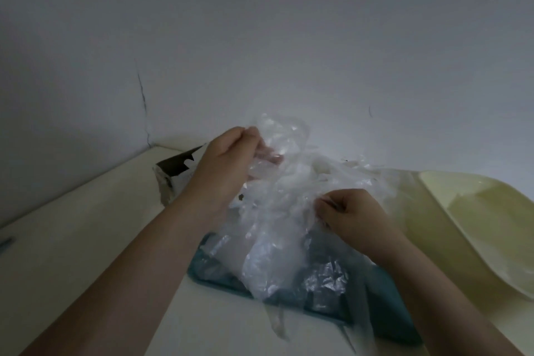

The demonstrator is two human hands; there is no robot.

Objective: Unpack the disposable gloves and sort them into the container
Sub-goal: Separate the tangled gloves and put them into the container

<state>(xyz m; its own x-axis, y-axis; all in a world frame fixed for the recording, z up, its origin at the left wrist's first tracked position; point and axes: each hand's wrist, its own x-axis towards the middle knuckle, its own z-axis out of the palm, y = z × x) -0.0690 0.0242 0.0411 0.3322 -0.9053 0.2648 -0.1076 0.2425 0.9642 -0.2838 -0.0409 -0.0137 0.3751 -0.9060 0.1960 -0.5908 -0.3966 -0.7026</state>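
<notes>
A crumpled mass of clear disposable gloves [286, 199] hangs between my two hands above a teal container [384, 312]. My left hand [228, 165] grips the upper part of the bundle with curled fingers. Lower and to the right, my right hand [349, 214] pinches the plastic film. More clear gloves [326, 274] lie crumpled inside the teal container, and a few thin strips hang over its front rim.
A pale yellow tray [485, 228] sits at the right. A torn dark package [173, 173] lies behind my left hand near the wall corner. The cream table [86, 240] stretches to the left, with a small blue object [5, 243] at its left edge.
</notes>
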